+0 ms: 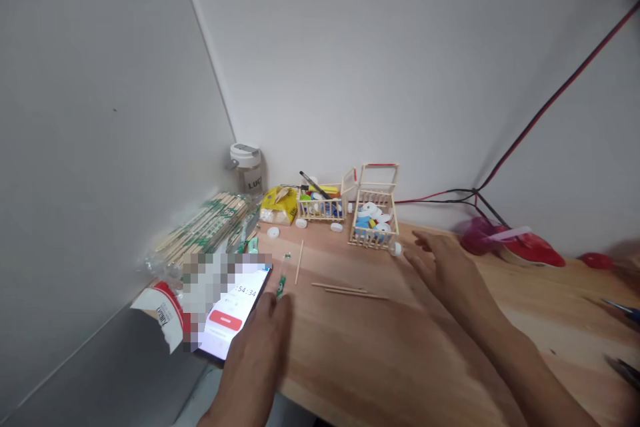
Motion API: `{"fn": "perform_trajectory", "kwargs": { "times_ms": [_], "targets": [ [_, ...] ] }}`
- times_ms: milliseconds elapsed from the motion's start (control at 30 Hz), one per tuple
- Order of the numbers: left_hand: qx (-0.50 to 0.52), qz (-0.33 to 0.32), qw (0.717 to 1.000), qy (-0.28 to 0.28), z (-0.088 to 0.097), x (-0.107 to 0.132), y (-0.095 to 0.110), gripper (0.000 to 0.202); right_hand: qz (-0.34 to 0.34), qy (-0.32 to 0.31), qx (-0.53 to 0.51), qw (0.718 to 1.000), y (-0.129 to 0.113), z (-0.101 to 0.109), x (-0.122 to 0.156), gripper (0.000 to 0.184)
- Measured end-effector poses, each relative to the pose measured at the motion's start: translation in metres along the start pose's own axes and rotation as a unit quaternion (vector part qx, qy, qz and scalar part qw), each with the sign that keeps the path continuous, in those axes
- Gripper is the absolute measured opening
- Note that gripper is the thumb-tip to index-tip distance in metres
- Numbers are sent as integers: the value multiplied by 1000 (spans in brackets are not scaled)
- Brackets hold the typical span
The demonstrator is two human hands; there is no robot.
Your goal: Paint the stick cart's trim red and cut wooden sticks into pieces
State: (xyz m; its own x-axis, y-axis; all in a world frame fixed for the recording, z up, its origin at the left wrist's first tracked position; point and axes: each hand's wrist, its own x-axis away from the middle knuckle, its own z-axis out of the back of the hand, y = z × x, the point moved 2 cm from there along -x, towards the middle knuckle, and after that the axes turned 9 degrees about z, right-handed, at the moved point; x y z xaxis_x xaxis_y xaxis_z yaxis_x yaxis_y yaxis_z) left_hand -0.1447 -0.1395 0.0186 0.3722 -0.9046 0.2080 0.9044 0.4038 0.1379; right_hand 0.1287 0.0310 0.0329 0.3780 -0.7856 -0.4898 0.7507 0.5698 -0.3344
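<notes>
My left hand [263, 333] is beside the right edge of a lit phone [235, 310], palm down. Its fingers point away from me and are partly hidden and blurred, so their grip is unclear. Just beyond the fingertips is a small green-labelled tube [281, 285]. Out to the right, my right hand [440, 263] hovers over the table with fingers apart and nothing in them. The nearest thing to it is a small stick-built cart [375, 240] with white wheels, filled with white and blue discs. Several thin wooden sticks [345, 289] lie between the hands.
A second stick cart [323, 210] holds a pen and coloured pieces, beside a yellow bag [279, 205]. Packed wooden chopsticks [200, 230] and a lidded cup [247, 167] stand along the left wall. Red and purple items [533, 250] and cables [545, 93] are at right.
</notes>
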Motion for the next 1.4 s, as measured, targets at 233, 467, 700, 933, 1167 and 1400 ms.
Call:
{"fn": "perform_trajectory", "kwargs": {
  "times_ms": [233, 467, 700, 933, 1167, 1400],
  "targets": [
    [-3, 39, 999, -27, 14, 5, 8, 47, 152, -182, -59, 970, -64, -14, 21, 26],
    [48, 30, 959, 278, 73, -15, 17, 33, 165, -272, 63, 946, -85, -34, 14, 4],
    [-42, -12, 990, 131, 41, -41, 43, 30, 204, -232, 77, 948, -85, -34, 17, 24],
    [-88, -32, 989, 115, 27, -54, 47, 35, 235, -215, 112, 941, -80, -41, 18, 9],
    [-52, -123, 987, 90, 12, -48, 74, 30, 233, -182, 85, 952, -69, -42, 24, 10],
    [156, -236, 955, 87, 0, -61, 81, 24, 197, -140, 70, 968, -66, -46, 26, 22]
  ]
}}
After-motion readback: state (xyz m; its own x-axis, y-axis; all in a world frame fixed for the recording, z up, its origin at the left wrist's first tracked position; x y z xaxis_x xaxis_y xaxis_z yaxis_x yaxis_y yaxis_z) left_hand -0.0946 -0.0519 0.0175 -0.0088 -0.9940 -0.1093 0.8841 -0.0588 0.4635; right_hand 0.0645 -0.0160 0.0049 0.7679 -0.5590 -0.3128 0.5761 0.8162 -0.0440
